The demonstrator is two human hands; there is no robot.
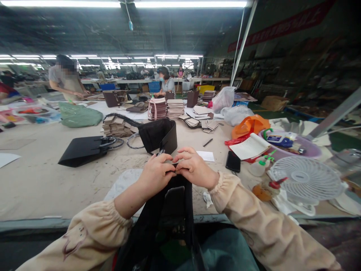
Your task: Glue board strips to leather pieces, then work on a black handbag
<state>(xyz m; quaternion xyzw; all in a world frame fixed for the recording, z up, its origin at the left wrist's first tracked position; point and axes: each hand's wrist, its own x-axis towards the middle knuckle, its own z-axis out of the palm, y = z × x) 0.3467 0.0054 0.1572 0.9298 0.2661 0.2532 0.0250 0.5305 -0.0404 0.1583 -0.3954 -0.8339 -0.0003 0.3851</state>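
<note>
An open black bag (188, 203) stands upright between my forearms at the table's front edge, its lower part over my lap. My left hand (158, 171) and my right hand (194, 167) meet at its far upper rim. The fingers of both are closed in a pinch on that rim, fingertips nearly touching. A small shiny piece (161, 152) shows by my left index finger; I cannot make out what it is. Just beyond my hands another black bag (170, 137) leans open. A flat black bag with looped handles (83, 149) lies to the left.
On the right are a phone (233, 162), a white fan (307, 177), a purple basin (308, 147) and small glue bottles (258, 166). Stacks of brown pieces (158, 109) stand farther back. A green plastic bag (80, 114) lies left. Co-workers (66, 79) are across the table.
</note>
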